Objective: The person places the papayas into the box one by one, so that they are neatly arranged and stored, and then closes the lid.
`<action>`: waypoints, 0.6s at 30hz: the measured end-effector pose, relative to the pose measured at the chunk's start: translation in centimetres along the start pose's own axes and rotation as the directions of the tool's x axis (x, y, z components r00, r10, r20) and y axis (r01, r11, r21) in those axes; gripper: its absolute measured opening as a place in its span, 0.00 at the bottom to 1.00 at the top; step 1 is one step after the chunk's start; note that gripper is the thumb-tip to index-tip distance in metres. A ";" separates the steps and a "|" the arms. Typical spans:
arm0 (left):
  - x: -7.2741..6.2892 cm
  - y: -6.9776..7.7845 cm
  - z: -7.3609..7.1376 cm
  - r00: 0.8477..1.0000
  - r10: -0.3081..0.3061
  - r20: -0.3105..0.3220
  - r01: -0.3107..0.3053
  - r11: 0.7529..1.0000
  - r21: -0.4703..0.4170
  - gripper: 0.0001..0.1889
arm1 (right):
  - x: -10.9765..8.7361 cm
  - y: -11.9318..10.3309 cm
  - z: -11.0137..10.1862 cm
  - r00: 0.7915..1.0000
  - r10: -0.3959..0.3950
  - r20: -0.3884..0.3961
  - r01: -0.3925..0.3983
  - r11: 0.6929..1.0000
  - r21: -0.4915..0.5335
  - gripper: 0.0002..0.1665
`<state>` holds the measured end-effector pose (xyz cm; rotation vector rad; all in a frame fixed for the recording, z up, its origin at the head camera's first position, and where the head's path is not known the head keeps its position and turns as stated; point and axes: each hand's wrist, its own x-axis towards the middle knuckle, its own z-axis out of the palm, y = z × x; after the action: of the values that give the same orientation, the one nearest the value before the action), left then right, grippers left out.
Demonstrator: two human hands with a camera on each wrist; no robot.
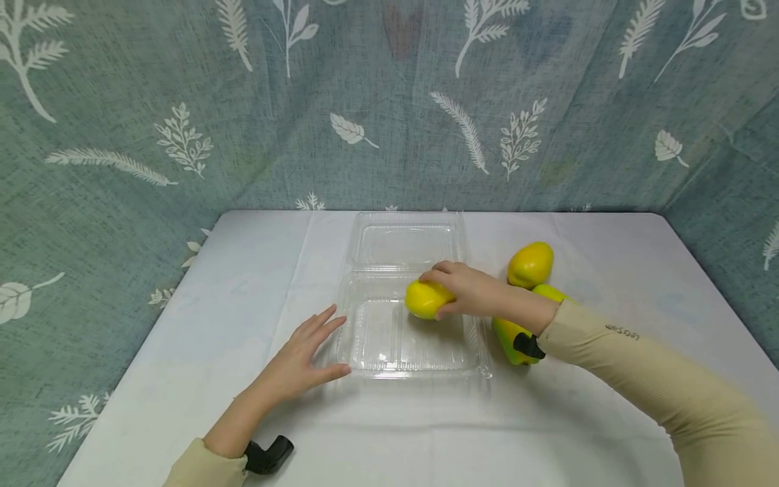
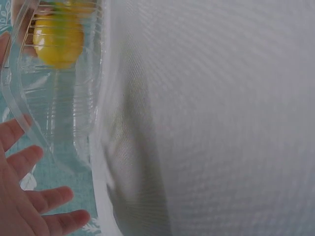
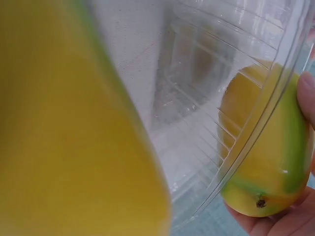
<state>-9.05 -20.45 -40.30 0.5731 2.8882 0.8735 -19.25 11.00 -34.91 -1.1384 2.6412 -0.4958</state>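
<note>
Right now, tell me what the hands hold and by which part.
The right hand grips a smooth, oval, yellow-and-green fruit by its near and far sides; the left hand holds nothing.

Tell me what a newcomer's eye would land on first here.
Probably the bright yellow fruit gripped by the right hand, over the base of the open, clear plastic container in the middle of the white table. Next, perhaps, the other fruits right of the container, partly hidden by the right arm, and the left hand, fingers spread, by the container's left edge.
</note>
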 end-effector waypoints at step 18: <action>0.2 -0.1 0.3 1.000 0.001 -0.001 -0.001 1.000 0.015 0.40 | -0.7 0.1 -0.6 0.996 0.066 0.056 -0.065 0.997 -0.029 0.35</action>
<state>-9.18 -20.30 -40.55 0.5756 2.8975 0.8537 -19.10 11.72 -34.34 -1.0539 2.6345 -0.4102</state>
